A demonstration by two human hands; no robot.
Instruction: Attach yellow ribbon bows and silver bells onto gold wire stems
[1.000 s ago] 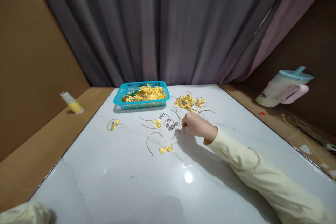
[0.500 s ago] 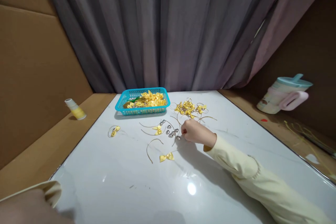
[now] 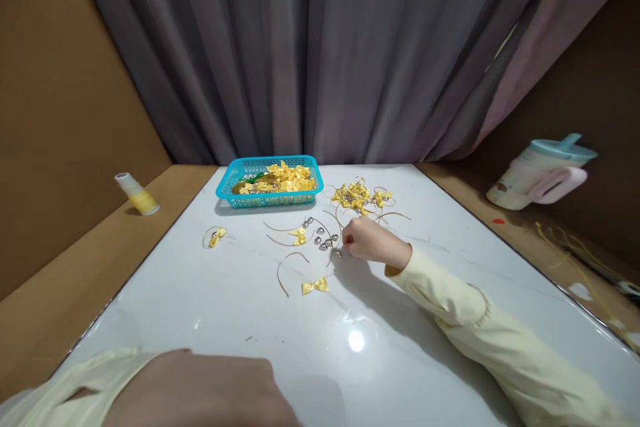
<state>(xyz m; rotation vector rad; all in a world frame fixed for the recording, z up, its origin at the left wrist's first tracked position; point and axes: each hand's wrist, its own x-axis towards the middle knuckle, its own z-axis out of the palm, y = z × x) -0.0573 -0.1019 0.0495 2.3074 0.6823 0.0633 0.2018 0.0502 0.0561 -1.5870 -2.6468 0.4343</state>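
Flanking silver beads on right: right hand, curled closed, contents hidden
Near left: left hand, grip cannot be told

Over my feed I can read no word, number or brand anywhere. At three o'clock the tumbler carries a small brown printed mark, too small for me to make out. At nine o'clock I find no legible lettering on the white-and-yellow cylinder.
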